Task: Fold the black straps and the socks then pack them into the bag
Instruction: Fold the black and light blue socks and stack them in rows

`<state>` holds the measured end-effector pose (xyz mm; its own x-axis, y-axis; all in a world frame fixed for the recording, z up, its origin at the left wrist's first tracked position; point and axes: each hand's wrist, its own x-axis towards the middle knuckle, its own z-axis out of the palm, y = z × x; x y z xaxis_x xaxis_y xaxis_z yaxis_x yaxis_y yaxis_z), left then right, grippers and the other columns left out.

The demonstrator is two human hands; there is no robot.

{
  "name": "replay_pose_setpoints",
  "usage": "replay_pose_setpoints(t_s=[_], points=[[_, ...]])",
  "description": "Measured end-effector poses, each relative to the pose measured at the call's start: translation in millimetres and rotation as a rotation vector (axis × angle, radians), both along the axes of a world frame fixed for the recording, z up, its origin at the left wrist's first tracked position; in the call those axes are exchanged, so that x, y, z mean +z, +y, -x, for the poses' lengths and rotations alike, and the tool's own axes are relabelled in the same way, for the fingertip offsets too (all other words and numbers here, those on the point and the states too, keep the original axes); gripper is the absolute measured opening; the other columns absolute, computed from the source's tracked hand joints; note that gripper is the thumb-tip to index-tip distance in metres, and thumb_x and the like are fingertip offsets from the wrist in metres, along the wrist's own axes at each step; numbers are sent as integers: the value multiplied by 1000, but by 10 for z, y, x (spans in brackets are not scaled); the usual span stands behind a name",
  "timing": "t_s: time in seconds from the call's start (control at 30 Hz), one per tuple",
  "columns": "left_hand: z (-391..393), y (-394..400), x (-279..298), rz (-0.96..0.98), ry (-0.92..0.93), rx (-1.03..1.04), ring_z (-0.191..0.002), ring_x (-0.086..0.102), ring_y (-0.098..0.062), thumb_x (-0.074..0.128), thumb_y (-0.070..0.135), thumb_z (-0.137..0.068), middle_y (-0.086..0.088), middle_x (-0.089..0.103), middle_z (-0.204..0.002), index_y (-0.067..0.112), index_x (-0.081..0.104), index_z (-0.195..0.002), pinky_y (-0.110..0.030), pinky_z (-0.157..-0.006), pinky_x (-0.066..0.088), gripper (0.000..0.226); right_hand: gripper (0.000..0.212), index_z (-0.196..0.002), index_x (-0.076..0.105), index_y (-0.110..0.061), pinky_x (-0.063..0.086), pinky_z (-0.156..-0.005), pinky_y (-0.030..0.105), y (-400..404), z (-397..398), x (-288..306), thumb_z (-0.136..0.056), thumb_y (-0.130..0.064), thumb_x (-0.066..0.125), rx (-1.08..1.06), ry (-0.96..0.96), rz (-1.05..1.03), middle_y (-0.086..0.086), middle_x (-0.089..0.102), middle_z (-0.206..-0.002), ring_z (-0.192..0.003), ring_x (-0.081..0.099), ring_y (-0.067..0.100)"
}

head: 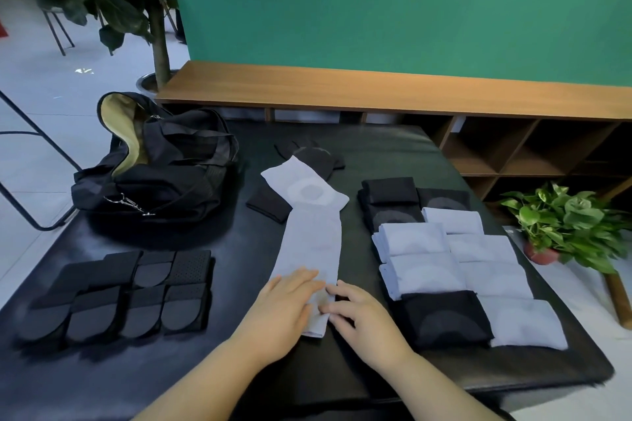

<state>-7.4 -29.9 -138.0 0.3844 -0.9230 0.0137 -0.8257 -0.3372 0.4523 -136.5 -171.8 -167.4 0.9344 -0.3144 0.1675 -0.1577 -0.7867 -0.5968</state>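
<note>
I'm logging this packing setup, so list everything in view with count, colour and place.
bag: one, black, olive lining, open, table's far left
folded straps: several, black, near left
unfolded sock: one, pale grey, centre, laid flat
loose dark items: count unclear, black, beyond that sock
folded socks: about a dozen, grey and black, right
table: one, black
shelf: one, wooden, behind
potted plants: two, green, right and far left
left hand: flat on sock's near end
right hand: pinching sock's edge

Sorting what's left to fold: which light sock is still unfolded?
The long light sock lying flat mid-table under both hands; the other light socks sit folded in the right-hand stack.
</note>
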Motion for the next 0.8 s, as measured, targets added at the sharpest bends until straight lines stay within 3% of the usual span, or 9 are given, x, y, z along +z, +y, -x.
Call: replay_pose_setpoints(t_s=[0.1,0.23,0.33,0.47,0.6,0.73,0.8], points=[[67,-48,-52,-71,-26,-36,-132,-18,8,-9,45,-79,17,2,-156,28,14,-150,-22,-109,-12,76,21,-103,72,-32,22,-107,7,9,110,-24,-91,-18,62,35,17,-62,-29,42,-127,-131,30,-12],[147,-120,-123,-150,-98,-30,-131,-27,1,-25,54,-68,13,-9,-158,23,-3,-151,-31,-112,-13,91,21,-103,72,-33,23,-107,8,14,218,-33,-90,-21,60,46,43,-100,-32,42,-128,-131,29,-13],[104,-117,-157,-186,-124,4,-129,-29,0,-43,67,-55,13,-15,-156,26,-6,-151,-32,-112,-12,111,25,-100,73,-33,23,-107,9,40,231,-5,-89,-33,50,24,45,-107,-34,43,-126,-131,30,-13],[-98,-68,-169,-202,-118,130,-129,-28,3,-30,74,-59,19,-25,-145,31,-9,-150,-35,-113,-12,103,42,-96,73,-27,23,-105,7,60,208,4,-83,-44,37,0,25,-86,-39,40,-121,-128,30,-16],[-279,36,-186,-224,-121,207,-137,-23,-2,-21,62,-65,14,-20,-153,28,-11,-149,-33,-113,-12,92,27,-97,72,-25,22,-105,6,41,216,6,-90,-25,46,4,54,-88,-40,40,-121,-128,29,-16],[-216,199,-217,-178,-131,132,-131,-32,3,-29,77,-63,19,-28,-145,26,-17,-144,-25,-109,-20,97,41,-91,70,-24,28,-103,13,51,184,49,-87,-43,34,-27,59,-96,-38,45,-116,-122,35,-12],[-180,302,-299,-108,-185,70,-136,-26,4,-20,72,-78,14,-13,-153,25,-6,-147,-23,-111,-17,85,44,-88,69,-20,34,-98,19,70,114,86,-86,-45,32,-50,64,-46,-28,53,-107,-111,42,-6]])
